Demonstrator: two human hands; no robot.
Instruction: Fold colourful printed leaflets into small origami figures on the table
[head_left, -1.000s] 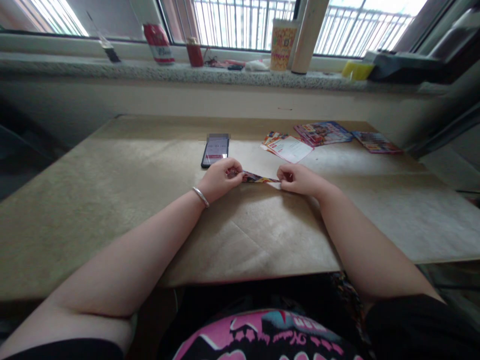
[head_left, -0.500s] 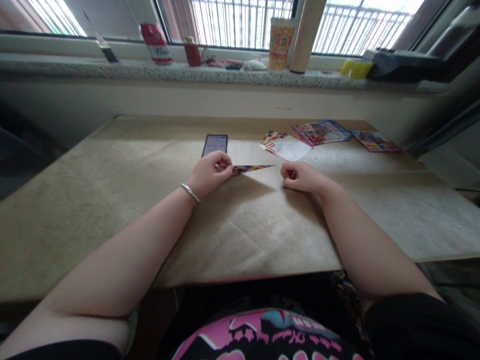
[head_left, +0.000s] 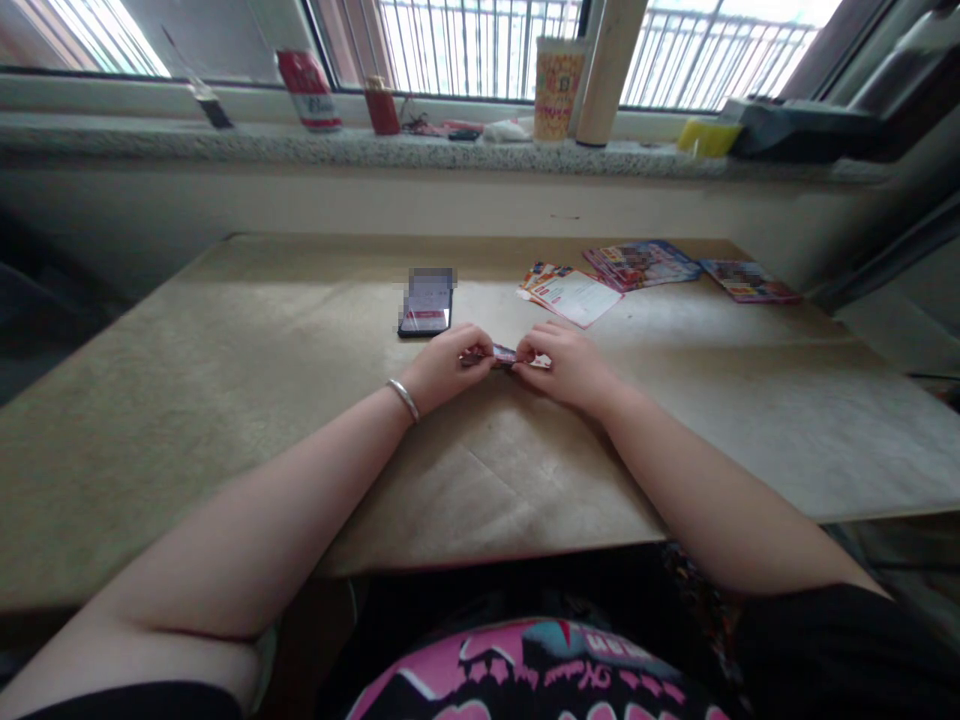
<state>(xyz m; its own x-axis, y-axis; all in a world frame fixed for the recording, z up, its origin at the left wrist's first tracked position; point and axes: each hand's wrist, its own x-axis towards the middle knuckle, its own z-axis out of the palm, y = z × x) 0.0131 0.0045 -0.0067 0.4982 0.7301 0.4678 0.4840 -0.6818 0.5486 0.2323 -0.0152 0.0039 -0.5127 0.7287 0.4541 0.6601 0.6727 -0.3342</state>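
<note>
My left hand (head_left: 454,362) and my right hand (head_left: 564,364) nearly meet over the middle of the table. Between them is a folded piece of printed paper (head_left: 504,354), colourful and narrow. Fingers and thumb of both hands pinch it, left hand at its left part, right hand at its right part. Much of the paper is hidden behind the fingers. A silver bangle (head_left: 405,400) circles my left wrist. Just beyond my left hand lies a phone (head_left: 427,303) with its screen lit.
Behind my right hand lie fanned papers (head_left: 577,297), one white side up. Farther back are a stack of colourful printed sheets (head_left: 641,264) and another stack (head_left: 750,281). On the windowsill (head_left: 435,154) stand a red can (head_left: 308,90), a patterned cup (head_left: 558,90) and a yellow object (head_left: 708,137).
My right hand has moved left and now grips the paper too. My left hand has shifted slightly right and nearer, uncovering the phone's lower part. The paper's pointed right end no longer sticks out freely.
</note>
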